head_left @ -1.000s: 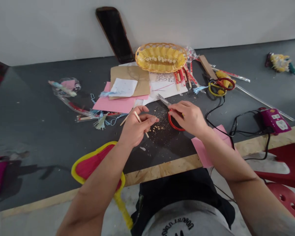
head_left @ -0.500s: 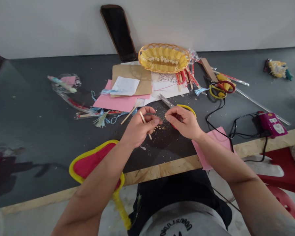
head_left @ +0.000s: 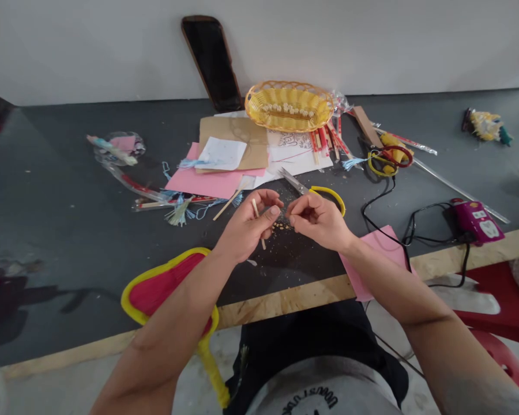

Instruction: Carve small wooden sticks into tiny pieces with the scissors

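My left hand (head_left: 248,227) is closed around a short pale wooden stick (head_left: 263,244), whose two ends show above and below the hand. Facing it, my right hand (head_left: 318,219) is pinched, with thumb and forefinger together; whatever is between them is too small to make out. The fingertips of both hands are close but apart. Below them, small tan chips (head_left: 281,226) are scattered on the dark tabletop (head_left: 303,259). Open scissors with a yellow handle (head_left: 331,193) lie behind my right hand, partly hidden by it.
A yellow woven basket (head_left: 289,124) with small pale pieces stands at the back, near a leaning phone (head_left: 211,63). Papers (head_left: 203,181), tassels (head_left: 179,212) and red-wrapped sticks (head_left: 322,141) surround it. Right are more scissors (head_left: 389,161) and a purple wired box (head_left: 480,221). A red-yellow fan shape (head_left: 164,288) overhangs the front edge.
My right hand has moved slightly down and left, bringing its fingertips nearer my left hand. The stick in my left hand has shifted a little. The camera view has tilted slightly.
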`<state>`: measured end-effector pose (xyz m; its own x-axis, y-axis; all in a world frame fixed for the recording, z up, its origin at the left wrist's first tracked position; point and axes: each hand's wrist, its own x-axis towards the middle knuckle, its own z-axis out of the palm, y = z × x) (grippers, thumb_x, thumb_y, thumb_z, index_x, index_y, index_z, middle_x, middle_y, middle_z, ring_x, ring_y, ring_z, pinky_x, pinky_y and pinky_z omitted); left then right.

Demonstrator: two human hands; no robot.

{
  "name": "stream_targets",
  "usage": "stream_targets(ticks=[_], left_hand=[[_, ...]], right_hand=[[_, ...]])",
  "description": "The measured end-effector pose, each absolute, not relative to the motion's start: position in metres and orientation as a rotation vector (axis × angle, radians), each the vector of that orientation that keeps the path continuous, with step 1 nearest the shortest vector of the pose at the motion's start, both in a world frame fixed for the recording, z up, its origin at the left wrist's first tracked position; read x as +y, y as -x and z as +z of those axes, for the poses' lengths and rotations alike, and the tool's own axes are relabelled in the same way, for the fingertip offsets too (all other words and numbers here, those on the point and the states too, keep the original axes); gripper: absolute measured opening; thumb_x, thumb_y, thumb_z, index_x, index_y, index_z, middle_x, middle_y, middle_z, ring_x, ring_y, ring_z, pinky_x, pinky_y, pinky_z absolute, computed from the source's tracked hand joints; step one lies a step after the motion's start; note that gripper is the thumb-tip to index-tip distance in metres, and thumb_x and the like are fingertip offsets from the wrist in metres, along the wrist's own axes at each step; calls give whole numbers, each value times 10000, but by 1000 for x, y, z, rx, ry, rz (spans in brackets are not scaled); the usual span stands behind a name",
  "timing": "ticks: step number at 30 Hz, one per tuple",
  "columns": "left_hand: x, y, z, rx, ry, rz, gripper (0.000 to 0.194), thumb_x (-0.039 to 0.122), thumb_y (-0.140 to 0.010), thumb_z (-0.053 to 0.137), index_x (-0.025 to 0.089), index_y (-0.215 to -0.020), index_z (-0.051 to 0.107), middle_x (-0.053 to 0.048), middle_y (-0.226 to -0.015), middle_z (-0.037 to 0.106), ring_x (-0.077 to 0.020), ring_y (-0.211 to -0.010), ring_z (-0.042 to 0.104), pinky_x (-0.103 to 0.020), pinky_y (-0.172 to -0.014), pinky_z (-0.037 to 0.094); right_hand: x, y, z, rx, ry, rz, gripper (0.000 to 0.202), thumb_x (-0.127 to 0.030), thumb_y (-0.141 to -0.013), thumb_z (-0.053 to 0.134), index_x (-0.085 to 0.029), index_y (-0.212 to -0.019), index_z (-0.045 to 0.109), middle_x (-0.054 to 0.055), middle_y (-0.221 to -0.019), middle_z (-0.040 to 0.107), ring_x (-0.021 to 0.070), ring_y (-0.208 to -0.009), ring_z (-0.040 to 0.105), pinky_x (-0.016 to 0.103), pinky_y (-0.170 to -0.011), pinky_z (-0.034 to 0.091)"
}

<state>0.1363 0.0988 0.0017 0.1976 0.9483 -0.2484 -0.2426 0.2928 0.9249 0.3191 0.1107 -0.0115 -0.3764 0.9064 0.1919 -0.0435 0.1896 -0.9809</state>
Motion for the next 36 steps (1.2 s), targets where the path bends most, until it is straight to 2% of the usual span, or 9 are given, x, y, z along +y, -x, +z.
stream_targets(ticks=[2,5,8,18,23,26,30,32,36], left_hand=[[98,-136,-1,1011,-903,985,506,454,-733,852,189,-1059,571,8,-960,585,-11,-508,413,-156,-384,343],[98,-136,-5,1014,-936,967,495,461,-765,828,195,-1088,563,6,-968,577,-11,-511,416,-157,-389,352],[97,-136,-7,1025,-991,946,486,467,-793,803,203,-1117,555,-5,-1019,572,-8,-518,419,-159,-396,355],[96,-138,-13,1117,-1192,1001,498,507,-830,755,210,-1154,521,-31,-1090,571,-33,-577,467,-186,-452,375],[96,-137,-13,1126,-1183,1006,487,515,-834,747,217,-1152,531,-36,-1103,575,-30,-555,454,-193,-434,356],[96,-137,-8,1055,-1051,960,488,536,-824,745,224,-1137,537,-21,-1062,558,-22,-511,384,-197,-410,334],[98,-133,0,1098,-1013,904,557,532,-764,803,224,-1143,535,-28,-1060,554,-46,-575,403,-176,-420,326],[99,-131,3,1129,-1004,897,515,531,-790,777,213,-1136,567,-37,-1046,557,-65,-623,414,-165,-433,315],[101,-130,3,1104,-897,884,382,497,-860,683,170,-1059,681,-35,-858,524,-105,-682,427,-177,-490,337]], right_hand=[[111,-318,-12,-1567,845,1371,97,-259,-839,679,-192,-877,619,-9,-802,638,77,-641,562,214,-579,475],[111,-318,-11,-1590,871,1436,181,-316,-869,672,-179,-987,668,-9,-798,653,74,-615,564,219,-560,472],[111,-318,-10,-1609,890,1439,178,-334,-877,668,-173,-952,687,-17,-755,642,72,-577,555,222,-537,457],[110,-318,-13,-1716,1003,1177,116,-251,-855,622,-172,-819,699,-15,-703,631,80,-599,496,215,-521,371],[112,-319,-14,-1722,1047,1157,94,-228,-834,616,-178,-784,678,-20,-694,624,83,-604,503,219,-545,383],[115,-320,-14,-1651,1057,1207,107,-267,-846,628,-184,-837,695,-16,-713,645,86,-606,521,227,-556,401],[118,-321,-14,-1486,1017,1305,173,-331,-819,714,-190,-907,669,-27,-732,632,78,-595,531,223,-549,429],[119,-322,-14,-1427,976,1374,230,-373,-807,744,-188,-911,656,-31,-728,629,74,-588,540,223,-554,456],[120,-322,-14,-1365,937,1479,345,-500,-798,764,-185,-893,659,-17,-743,660,77,-604,570,239,-596,520]])
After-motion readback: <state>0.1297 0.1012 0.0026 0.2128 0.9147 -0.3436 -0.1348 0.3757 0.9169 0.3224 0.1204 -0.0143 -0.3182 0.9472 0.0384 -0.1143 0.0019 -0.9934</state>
